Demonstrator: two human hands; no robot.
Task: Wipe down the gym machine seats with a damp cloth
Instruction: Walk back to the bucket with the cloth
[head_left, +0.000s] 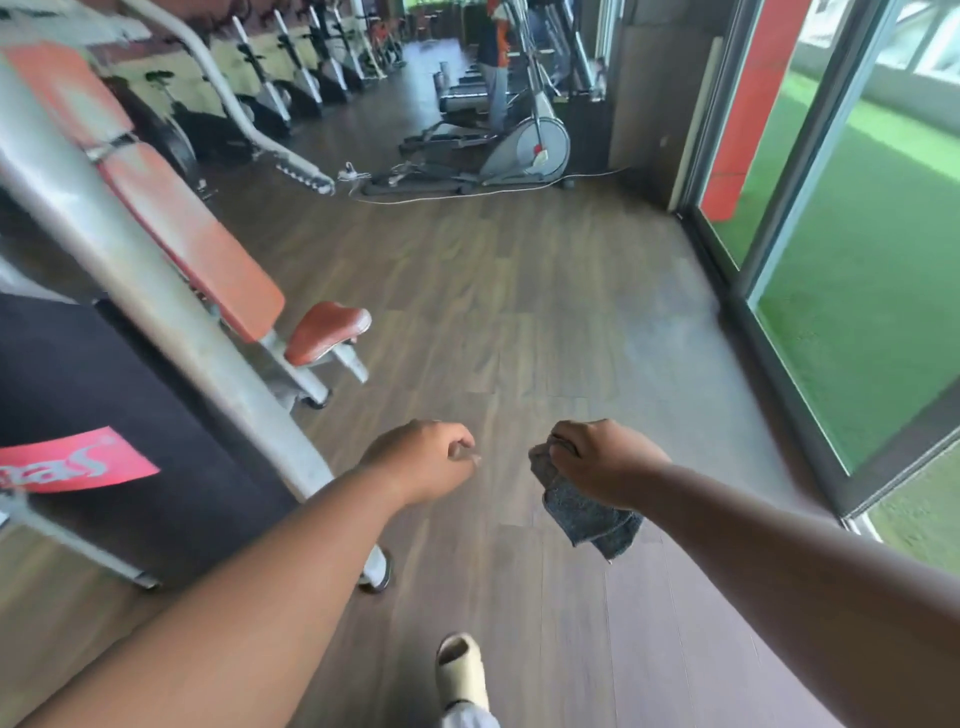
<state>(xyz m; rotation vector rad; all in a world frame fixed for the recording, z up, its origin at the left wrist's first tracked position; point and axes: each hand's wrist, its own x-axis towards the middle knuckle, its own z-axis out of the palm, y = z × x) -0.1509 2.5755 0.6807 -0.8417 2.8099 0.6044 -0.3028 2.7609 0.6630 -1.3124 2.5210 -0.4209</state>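
My right hand (597, 460) grips a grey cloth (587, 512) that hangs bunched below the fist, over the wooden floor. My left hand (428, 460) is held out beside it with loosely curled fingers and holds nothing. To the left stands a gym machine with a small orange seat (324, 330) and a long orange back pad (171, 218) on a grey metal frame (182, 332). Both hands are to the right of and nearer than the seat, apart from it.
A black panel with a red label (72, 462) fills the lower left. Exercise bikes (270, 88) line the far wall and an elliptical trainer (519, 140) stands ahead, with a person (493, 57) on it. Glass doors (810, 249) on the right show green turf. My sandalled foot (462, 667) is below.
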